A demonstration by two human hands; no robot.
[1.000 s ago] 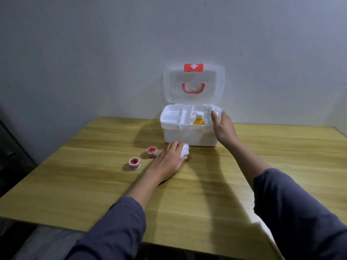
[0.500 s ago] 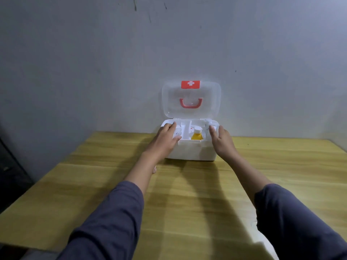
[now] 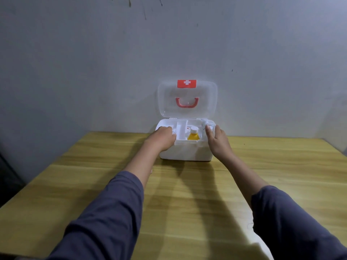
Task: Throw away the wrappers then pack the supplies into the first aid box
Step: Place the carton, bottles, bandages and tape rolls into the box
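Observation:
The white first aid box point(image 3: 185, 152) stands at the far edge of the table with its clear lid point(image 3: 187, 107) upright against the wall. A yellow bottle with a white cap point(image 3: 193, 135) stands in its middle compartment. My left hand point(image 3: 161, 140) reaches into the left compartment, fingers curled around a white roll point(image 3: 174, 131) that barely shows at the fingertips. My right hand point(image 3: 216, 140) grips the box's right wall, thumb inside the rim. The lid carries a red cross label and a red handle.
The wooden table point(image 3: 187, 194) runs toward me, with its left edge slanting to a dark drop-off and its right edge near the frame border. A grey wall point(image 3: 93, 72) rises right behind the box. My left forearm covers the tabletop left of the box.
My left hand lifted the white roll off the table and carried it into the box's left compartment. The view tilted up, and the two small red rolls are now behind my left arm.

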